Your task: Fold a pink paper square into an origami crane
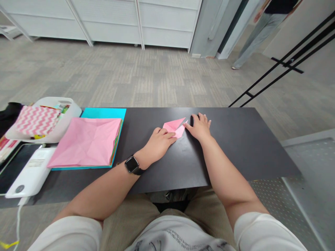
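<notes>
A small folded pink paper piece point(175, 127) lies on the dark table point(235, 146) between my hands. My left hand point(158, 143), with a black watch on its wrist, rests palm down with its curled fingertips pressing the paper's near left part. My right hand point(200, 127) lies flat beside the paper on the right, its fingers spread on the table and its thumb touching the paper's right tip.
A stack of coloured paper sheets point(87, 143), pink on top and cyan below, lies at left. Further left stand a white basket point(65, 120) with a chevron-patterned bag, a white power bank point(30, 174) and a dark tablet. A person point(255, 31) stands far back right.
</notes>
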Demonstrator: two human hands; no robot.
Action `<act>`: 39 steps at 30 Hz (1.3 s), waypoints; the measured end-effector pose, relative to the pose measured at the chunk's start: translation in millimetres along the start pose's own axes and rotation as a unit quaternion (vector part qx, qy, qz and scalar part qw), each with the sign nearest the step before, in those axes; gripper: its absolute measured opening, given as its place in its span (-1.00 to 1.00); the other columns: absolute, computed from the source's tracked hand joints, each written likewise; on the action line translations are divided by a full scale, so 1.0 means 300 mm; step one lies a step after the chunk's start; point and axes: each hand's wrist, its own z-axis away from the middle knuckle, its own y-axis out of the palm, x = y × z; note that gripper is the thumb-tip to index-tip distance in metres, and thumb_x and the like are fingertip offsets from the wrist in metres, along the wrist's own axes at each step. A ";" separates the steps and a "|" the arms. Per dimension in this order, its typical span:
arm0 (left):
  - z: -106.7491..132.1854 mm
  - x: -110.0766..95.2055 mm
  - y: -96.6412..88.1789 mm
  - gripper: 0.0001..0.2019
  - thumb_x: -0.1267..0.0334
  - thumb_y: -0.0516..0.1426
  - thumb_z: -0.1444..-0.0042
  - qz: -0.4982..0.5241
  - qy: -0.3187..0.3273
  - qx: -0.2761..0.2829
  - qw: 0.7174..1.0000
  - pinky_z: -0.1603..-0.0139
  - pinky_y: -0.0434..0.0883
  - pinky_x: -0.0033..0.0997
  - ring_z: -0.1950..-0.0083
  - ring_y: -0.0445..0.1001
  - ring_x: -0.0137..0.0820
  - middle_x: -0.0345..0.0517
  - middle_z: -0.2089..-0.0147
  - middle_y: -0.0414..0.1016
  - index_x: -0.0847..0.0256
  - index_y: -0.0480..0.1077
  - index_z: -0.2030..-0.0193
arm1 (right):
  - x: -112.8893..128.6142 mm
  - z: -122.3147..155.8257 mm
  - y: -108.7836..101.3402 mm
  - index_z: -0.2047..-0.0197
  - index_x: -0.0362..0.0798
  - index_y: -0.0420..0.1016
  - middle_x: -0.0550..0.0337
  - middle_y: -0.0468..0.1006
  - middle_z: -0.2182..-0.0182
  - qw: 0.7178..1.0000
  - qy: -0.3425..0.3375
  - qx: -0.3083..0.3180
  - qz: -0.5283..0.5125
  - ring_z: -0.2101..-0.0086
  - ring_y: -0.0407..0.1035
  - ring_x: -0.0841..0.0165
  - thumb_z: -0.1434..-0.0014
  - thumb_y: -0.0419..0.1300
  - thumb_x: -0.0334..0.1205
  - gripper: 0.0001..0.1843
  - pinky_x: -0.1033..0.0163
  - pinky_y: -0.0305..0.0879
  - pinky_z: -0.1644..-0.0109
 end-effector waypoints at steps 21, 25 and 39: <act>0.004 0.029 0.011 -0.46 0.47 0.09 -0.38 -0.007 0.005 -0.006 1.000 -0.63 -0.10 0.51 -0.46 0.34 -0.01 -0.08 -0.45 0.51 -0.01 0.48 -0.42 | 0.062 0.051 -0.013 -0.38 0.19 0.52 -0.06 0.18 -0.56 0.990 -0.131 0.037 -0.026 -0.55 -0.08 -0.27 -0.32 0.33 0.19 -0.37 -0.59 -0.18 -0.54; 0.017 0.060 -0.019 -0.44 0.49 0.11 -0.33 -0.007 0.042 -0.004 0.999 -0.64 -0.17 0.54 -0.61 0.16 0.03 0.04 -0.57 0.33 0.02 0.49 -0.40 | 0.059 0.048 -0.015 -0.39 0.20 0.50 -0.06 0.17 -0.56 0.990 -0.130 0.041 -0.020 -0.55 -0.07 -0.27 -0.33 0.32 0.21 -0.36 -0.60 -0.17 -0.53; -0.010 0.125 -0.042 -0.65 0.44 0.15 -0.35 0.038 0.062 0.005 0.997 -0.23 0.25 0.05 -0.15 0.47 -0.15 -0.17 -0.20 0.70 -0.04 0.72 0.00 | 0.064 0.049 -0.028 -0.40 0.17 0.50 -0.09 0.14 -0.58 0.991 -0.120 0.049 -0.022 -0.57 -0.11 -0.26 -0.35 0.32 0.21 -0.36 -0.55 -0.20 -0.56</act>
